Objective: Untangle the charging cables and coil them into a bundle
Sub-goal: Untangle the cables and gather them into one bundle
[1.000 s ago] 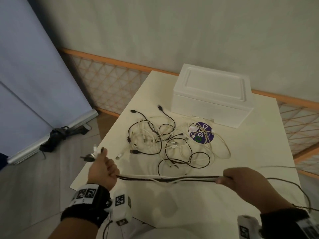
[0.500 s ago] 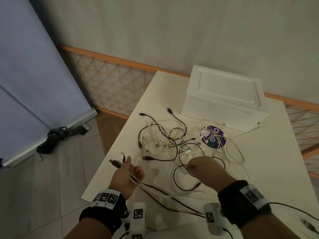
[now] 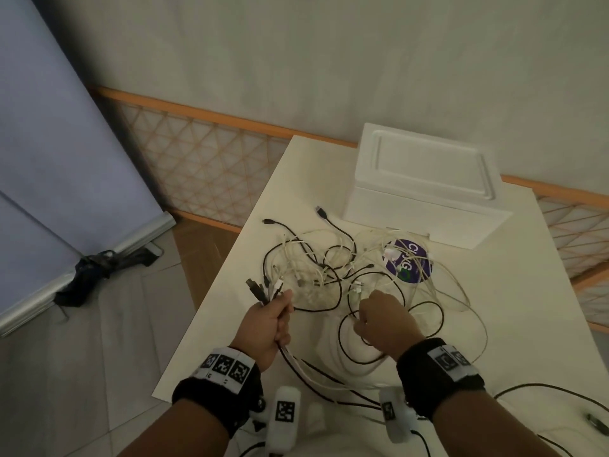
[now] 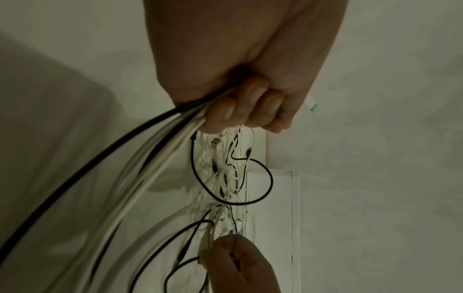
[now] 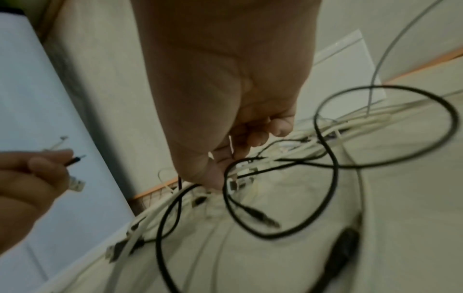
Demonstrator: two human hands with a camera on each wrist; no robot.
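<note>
A tangle of black and white charging cables (image 3: pixel 316 268) lies in the middle of the white table (image 3: pixel 514 291). My left hand (image 3: pixel 275 319) grips a bunch of cables (image 4: pixel 150 158) in its fist. Their plug ends (image 3: pixel 260 290) stick out past the thumb, and the strands trail back toward me (image 3: pixel 306 367). My right hand (image 3: pixel 379 319) reaches down into the near side of the tangle with its fingers curled. In the left wrist view the right hand (image 4: pixel 238 263) pinches a pale cable (image 4: pixel 209 237). A black loop (image 5: pixel 250 218) hangs by the right hand's thumb.
A white foam box (image 3: pixel 421 179) stands at the table's far end. A purple round disc (image 3: pixel 408 265) lies under cables in front of it. A black cable and plug (image 3: pixel 596 427) lie at the near right. The table's left edge (image 3: pixel 211 308) drops to the floor.
One second ago both hands held the bunch stretched between them. The right hand has let go and moved forward into the tangle. The left hand has moved right and forward, still gripping the bunch.
</note>
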